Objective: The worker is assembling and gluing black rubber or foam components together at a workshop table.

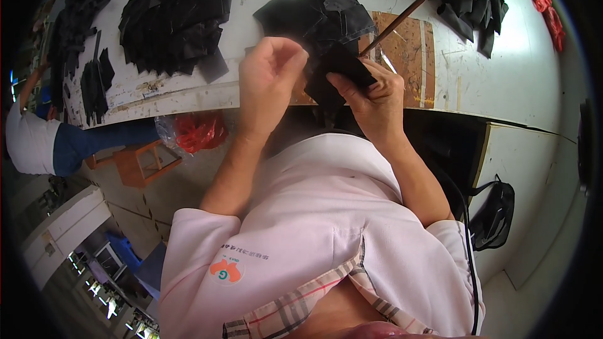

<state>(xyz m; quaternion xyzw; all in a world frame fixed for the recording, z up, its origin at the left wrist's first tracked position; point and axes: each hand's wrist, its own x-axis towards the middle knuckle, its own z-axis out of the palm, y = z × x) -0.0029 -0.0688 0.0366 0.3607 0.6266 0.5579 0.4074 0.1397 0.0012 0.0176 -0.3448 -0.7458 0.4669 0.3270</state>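
In my right hand [379, 96] is a flat black fabric piece [344, 66], gripped between thumb and fingers over the table's near edge. A thin brown stick [399, 22] slants up and to the right from behind the fingers of that hand; whether they hold it I cannot tell. My left hand [271, 81] is raised just left of the piece, its fingers curled and thumb and fingertips pinched together. Anything in that pinch is too small or blurred to make out. Just beyond both hands lies a loose heap of black pieces [314, 16].
A brown worn board [411, 56] lies on the white table [490, 81] at right. More black piles [173, 22] spread left and far right. Below the edge are a red plastic bag [200, 132], a wooden stool [141, 166] and a black bag [494, 213]. Another person [38, 138] is at far left.
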